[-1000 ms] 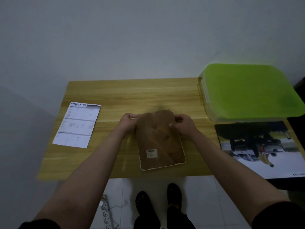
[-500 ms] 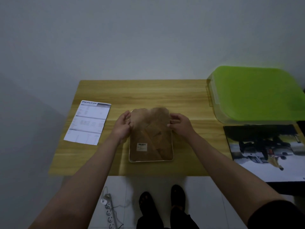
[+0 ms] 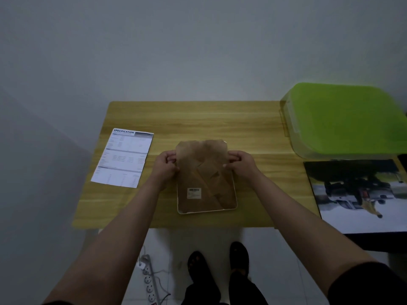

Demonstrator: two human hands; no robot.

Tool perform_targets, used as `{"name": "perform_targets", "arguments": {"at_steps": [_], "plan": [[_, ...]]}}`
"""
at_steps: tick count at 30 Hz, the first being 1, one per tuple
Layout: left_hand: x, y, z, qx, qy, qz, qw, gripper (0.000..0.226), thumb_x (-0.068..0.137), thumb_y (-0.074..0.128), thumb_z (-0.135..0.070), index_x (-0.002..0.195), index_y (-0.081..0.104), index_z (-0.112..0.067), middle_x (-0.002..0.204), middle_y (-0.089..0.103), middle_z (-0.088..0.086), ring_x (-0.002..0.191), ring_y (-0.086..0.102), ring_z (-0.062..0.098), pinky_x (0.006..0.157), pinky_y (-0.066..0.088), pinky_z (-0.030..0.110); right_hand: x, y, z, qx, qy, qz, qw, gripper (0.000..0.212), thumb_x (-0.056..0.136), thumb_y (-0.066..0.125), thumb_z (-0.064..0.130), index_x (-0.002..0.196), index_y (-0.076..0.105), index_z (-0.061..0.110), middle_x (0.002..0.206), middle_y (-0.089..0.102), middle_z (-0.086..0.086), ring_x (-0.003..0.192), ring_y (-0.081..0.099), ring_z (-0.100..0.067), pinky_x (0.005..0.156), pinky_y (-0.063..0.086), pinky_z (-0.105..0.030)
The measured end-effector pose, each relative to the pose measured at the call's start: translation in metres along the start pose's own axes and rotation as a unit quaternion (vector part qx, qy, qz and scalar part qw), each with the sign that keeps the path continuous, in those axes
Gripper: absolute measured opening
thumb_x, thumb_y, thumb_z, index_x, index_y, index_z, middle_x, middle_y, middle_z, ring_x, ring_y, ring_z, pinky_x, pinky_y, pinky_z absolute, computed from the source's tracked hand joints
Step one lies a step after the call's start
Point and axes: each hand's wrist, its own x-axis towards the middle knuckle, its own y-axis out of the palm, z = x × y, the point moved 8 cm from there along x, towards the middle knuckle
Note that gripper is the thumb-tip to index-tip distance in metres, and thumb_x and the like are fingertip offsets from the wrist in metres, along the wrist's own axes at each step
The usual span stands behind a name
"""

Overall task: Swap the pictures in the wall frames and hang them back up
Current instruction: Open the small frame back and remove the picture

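So the frame (image 3: 207,190) is lying face down mid-table (image 3: 198,119), brown backing board up with a little barcode sticker (image 3: 194,193) on it and a thin white rim. Left hand (image 3: 165,167) and right hand (image 3: 240,164) both pinch the backing's far side edges, fingers curled. Spec sheet (image 3: 123,158) sits off to the left, green-lidded bin (image 3: 345,119) and a car photo print (image 3: 361,194) to the right, well apart.

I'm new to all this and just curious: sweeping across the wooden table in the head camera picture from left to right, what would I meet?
Specification sheet → left hand → brown-backed picture frame lying face down → right hand → car picture, with the green-lidded box behind it.
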Motion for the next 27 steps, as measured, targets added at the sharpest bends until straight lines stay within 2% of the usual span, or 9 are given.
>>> {"name": "perform_targets", "arguments": {"at_steps": [3,7,8,12,15,16,20,24,27], "plan": [[-0.002,0.0,-0.001,-0.012,0.003,0.013,1.0,0.052,0.073,0.039,0.026,0.111,0.049,-0.009,0.091,0.058,0.002,0.097,0.056,0.019,0.067,0.045,0.027,0.0,0.0,-0.003,0.004,0.014,0.003,1.0,0.06,0.072,0.07,-0.013,0.126,0.047,-0.003,0.078,0.05,0.007,0.074,0.052,-0.005,0.054,0.046,-0.007],[-0.003,0.0,-0.003,-0.013,-0.002,0.034,0.999,0.056,0.074,0.039,0.025,0.114,0.046,-0.014,0.095,0.06,0.001,0.097,0.057,0.017,0.064,0.044,0.028,-0.008,0.001,-0.011,-0.012,0.006,0.001,1.0,0.067,0.07,0.076,-0.005,0.128,0.047,0.008,0.101,0.056,-0.003,0.098,0.057,-0.02,0.082,0.053,-0.033],[-0.004,0.001,-0.004,-0.01,-0.003,0.042,0.999,0.056,0.076,0.039,0.025,0.114,0.045,-0.016,0.096,0.06,0.001,0.097,0.057,0.017,0.064,0.044,0.028,-0.011,-0.002,-0.013,-0.01,0.008,-0.016,1.0,0.063,0.07,0.076,-0.004,0.126,0.049,0.008,0.105,0.057,-0.005,0.099,0.057,-0.021,0.085,0.052,-0.034],[-0.01,0.006,-0.014,0.028,0.016,0.061,0.998,0.055,0.082,0.038,0.023,0.122,0.039,-0.015,0.091,0.057,0.003,0.083,0.054,0.009,0.061,0.047,0.022,-0.02,-0.002,-0.016,0.005,0.019,-0.018,1.0,0.045,0.074,0.073,-0.004,0.114,0.054,0.005,0.088,0.057,0.006,0.08,0.057,-0.007,0.075,0.051,-0.025],[-0.014,0.006,-0.016,0.067,0.039,0.063,0.995,0.055,0.086,0.039,0.016,0.132,0.035,-0.015,0.087,0.056,-0.001,0.077,0.052,0.01,0.058,0.042,0.024,-0.023,0.001,-0.015,0.01,0.013,-0.009,1.0,0.055,0.07,0.076,-0.002,0.119,0.051,0.008,0.105,0.057,-0.004,0.099,0.059,-0.021,0.084,0.053,-0.037],[-0.014,0.005,-0.015,0.072,0.039,0.061,0.995,0.057,0.088,0.038,0.014,0.134,0.034,-0.018,0.088,0.056,-0.002,0.075,0.052,0.011,0.057,0.04,0.026,-0.023,0.003,-0.015,0.009,0.008,-0.003,1.0,0.058,0.07,0.076,-0.002,0.12,0.05,0.011,0.106,0.056,-0.005,0.1,0.057,-0.023,0.081,0.053,-0.037],[-0.017,0.0,-0.019,0.086,0.047,0.065,0.993,0.064,0.088,0.039,0.012,0.14,0.029,-0.025,0.08,0.058,0.002,0.06,0.049,0.013,0.049,0.037,0.024,-0.026,0.006,-0.009,0.026,-0.009,0.018,0.999,0.062,0.072,0.072,-0.007,0.123,0.045,0.016,0.093,0.053,0.003,0.089,0.055,-0.015,0.061,0.046,-0.023],[-0.025,0.0,-0.023,0.124,0.072,0.081,0.986,0.083,0.084,0.041,0.017,0.147,0.014,-0.031,0.086,0.054,0.01,0.063,0.046,0.013,0.045,0.039,0.013,-0.031,0.016,-0.005,0.035,-0.031,0.055,0.997,0.08,0.072,0.068,-0.016,0.138,0.037,0.016,0.1,0.055,0.001,0.092,0.057,-0.011,0.064,0.05,-0.017],[-0.028,-0.005,-0.021,0.141,0.072,0.081,0.984,0.088,0.084,0.041,0.015,0.148,0.009,-0.035,0.087,0.051,0.008,0.065,0.043,0.013,0.051,0.038,0.019,-0.036,0.028,0.0,0.058,-0.05,0.079,0.994,0.087,0.071,0.067,-0.018,0.143,0.032,0.017,0.116,0.057,-0.014,0.1,0.06,-0.019,0.069,0.053,-0.021]]}}
